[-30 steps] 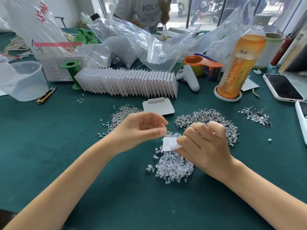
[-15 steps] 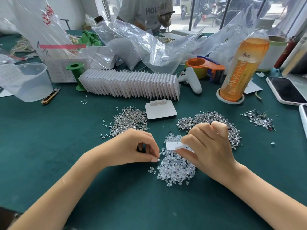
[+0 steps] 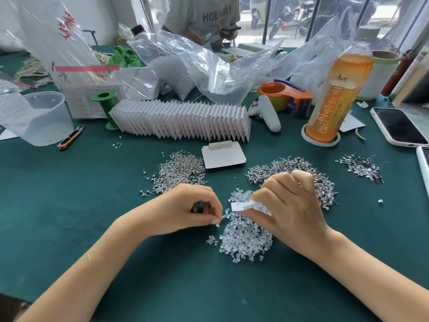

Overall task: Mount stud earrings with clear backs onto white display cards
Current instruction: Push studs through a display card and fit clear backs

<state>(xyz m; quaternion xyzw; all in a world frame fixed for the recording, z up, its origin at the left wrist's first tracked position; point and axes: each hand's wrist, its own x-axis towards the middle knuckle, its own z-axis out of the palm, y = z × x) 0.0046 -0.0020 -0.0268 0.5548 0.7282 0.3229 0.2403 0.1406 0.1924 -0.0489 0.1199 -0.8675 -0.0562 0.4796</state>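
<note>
— Green bench [image 3: 69, 205]: what changed?
— Left hand [image 3: 185, 210] dropped from the card; its fingers [image 3: 214, 220] now pinch at the clear backs pile [image 3: 246, 238], its nine-o'clock edge.
— And the right hand [image 3: 294, 205]?
— Still curled, gripping the white card [image 3: 241, 206] above the pile.

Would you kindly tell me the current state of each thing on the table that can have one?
left hand: fingertips pinching a clear back at the pile's edge
right hand: gripping a white card above the clear backs pile
tea bottle: upright, capped, nearly full
row of cards: standing on edge, fanned
phone: screen dark, face up
plastic cup: tipped on its side
</note>
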